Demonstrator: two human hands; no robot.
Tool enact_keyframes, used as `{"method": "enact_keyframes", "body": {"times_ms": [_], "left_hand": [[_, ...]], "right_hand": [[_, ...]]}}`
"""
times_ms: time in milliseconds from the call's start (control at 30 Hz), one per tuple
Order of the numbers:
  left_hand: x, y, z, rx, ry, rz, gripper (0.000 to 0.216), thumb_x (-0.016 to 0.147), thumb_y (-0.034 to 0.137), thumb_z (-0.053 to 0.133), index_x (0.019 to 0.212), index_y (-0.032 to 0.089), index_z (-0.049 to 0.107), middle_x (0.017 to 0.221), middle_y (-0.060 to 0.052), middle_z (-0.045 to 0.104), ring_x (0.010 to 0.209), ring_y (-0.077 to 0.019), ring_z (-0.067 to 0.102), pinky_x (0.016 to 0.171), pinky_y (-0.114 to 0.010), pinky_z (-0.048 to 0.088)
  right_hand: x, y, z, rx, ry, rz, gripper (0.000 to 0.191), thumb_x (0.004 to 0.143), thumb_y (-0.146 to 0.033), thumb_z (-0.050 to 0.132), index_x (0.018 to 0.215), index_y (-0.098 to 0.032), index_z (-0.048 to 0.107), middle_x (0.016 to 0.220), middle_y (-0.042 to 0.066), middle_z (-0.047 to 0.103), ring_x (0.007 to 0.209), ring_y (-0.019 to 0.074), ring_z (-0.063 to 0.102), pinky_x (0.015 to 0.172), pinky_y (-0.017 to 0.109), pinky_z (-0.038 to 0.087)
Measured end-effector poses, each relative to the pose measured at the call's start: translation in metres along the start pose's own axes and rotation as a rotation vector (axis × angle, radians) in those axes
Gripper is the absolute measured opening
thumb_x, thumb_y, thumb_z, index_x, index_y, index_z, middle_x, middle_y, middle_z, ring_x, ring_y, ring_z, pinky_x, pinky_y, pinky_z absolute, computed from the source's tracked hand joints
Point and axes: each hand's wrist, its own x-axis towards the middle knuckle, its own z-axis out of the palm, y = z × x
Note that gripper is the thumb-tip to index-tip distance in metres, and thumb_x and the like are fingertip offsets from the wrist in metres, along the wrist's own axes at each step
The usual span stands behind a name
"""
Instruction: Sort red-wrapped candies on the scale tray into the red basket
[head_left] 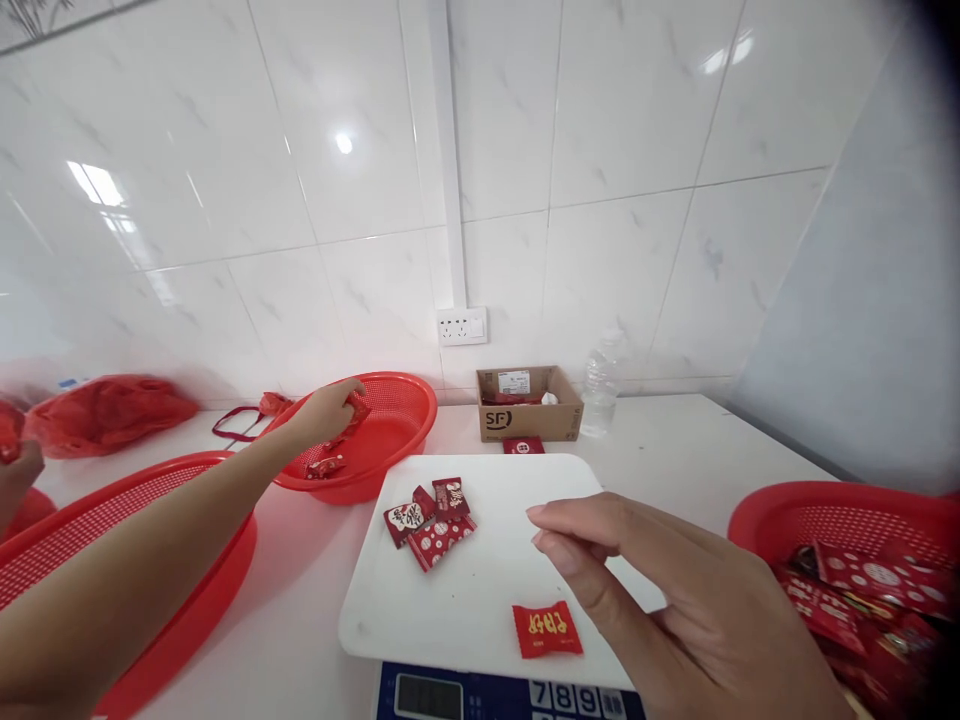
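My left hand reaches into a round red plastic basket, its fingers closed on a red-wrapped candy. A few more small wrapped pieces lie in that basket. Over the white plate of a digital scale, my right hand holds nothing; thumb and forefinger are slightly apart. Below its fingertips lies a bright red wrapped candy with yellow characters. Several dark red packets form a small pile on the plate's left part.
An oval red basket stands under my left arm. A basket of packets is at right. Behind the scale are a cardboard box and a plastic bottle. Another person's hand shows at far left, near a red bag.
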Motion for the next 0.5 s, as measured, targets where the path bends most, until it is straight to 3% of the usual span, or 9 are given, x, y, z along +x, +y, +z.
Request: {"method": "enact_keyframes", "body": {"times_ms": [133, 233, 333, 400, 500], "left_hand": [[-0.022, 0.023, -0.006, -0.242, 0.026, 0.056, 0.03, 0.095, 0.031, 0.055, 0.12, 0.015, 0.056, 0.107, -0.008, 0.065, 0.084, -0.0183, 0.066, 0.071, -0.036, 0.057], [-0.043, 0.036, 0.004, -0.372, -0.049, 0.141, 0.029, 0.095, 0.028, 0.05, 0.122, 0.016, 0.053, 0.099, -0.007, 0.068, 0.079, -0.0175, 0.068, 0.067, -0.031, 0.058], [-0.067, 0.042, 0.028, -0.385, -0.141, 0.22, 0.034, 0.092, 0.034, 0.05, 0.122, 0.02, 0.054, 0.118, -0.01, 0.066, 0.103, -0.0236, 0.066, 0.083, -0.034, 0.057], [-0.084, 0.043, 0.047, -0.334, -0.182, 0.272, 0.045, 0.09, 0.045, 0.052, 0.13, 0.024, 0.049, 0.134, -0.009, 0.057, 0.123, -0.0281, 0.055, 0.099, -0.04, 0.049], [-0.105, 0.045, 0.074, -0.227, -0.273, 0.385, 0.063, 0.087, 0.056, 0.052, 0.141, 0.025, 0.04, 0.147, -0.012, 0.045, 0.135, -0.0334, 0.04, 0.109, -0.049, 0.038]], "right_hand": [[-0.001, 0.001, 0.001, 0.066, 0.012, -0.017, 0.013, 0.092, -0.021, 0.052, 0.093, -0.031, 0.06, 0.07, -0.008, 0.07, 0.054, 0.0101, 0.069, 0.042, 0.015, 0.049], [-0.002, 0.0, -0.001, 0.043, 0.01, -0.021, 0.013, 0.092, -0.02, 0.052, 0.092, -0.029, 0.061, 0.071, -0.008, 0.071, 0.056, 0.0108, 0.069, 0.045, 0.017, 0.05], [-0.001, -0.003, -0.006, -0.001, 0.0, -0.015, 0.012, 0.092, -0.02, 0.052, 0.091, -0.028, 0.061, 0.071, -0.007, 0.071, 0.058, 0.011, 0.068, 0.051, 0.019, 0.051], [0.0, -0.004, -0.009, -0.007, 0.004, -0.014, 0.012, 0.092, -0.02, 0.052, 0.09, -0.027, 0.061, 0.07, -0.007, 0.071, 0.057, 0.0106, 0.067, 0.053, 0.019, 0.051], [0.0, -0.005, -0.01, 0.002, 0.023, -0.021, 0.013, 0.092, -0.02, 0.052, 0.091, -0.028, 0.062, 0.07, -0.007, 0.071, 0.057, 0.0109, 0.067, 0.052, 0.019, 0.051]]}}
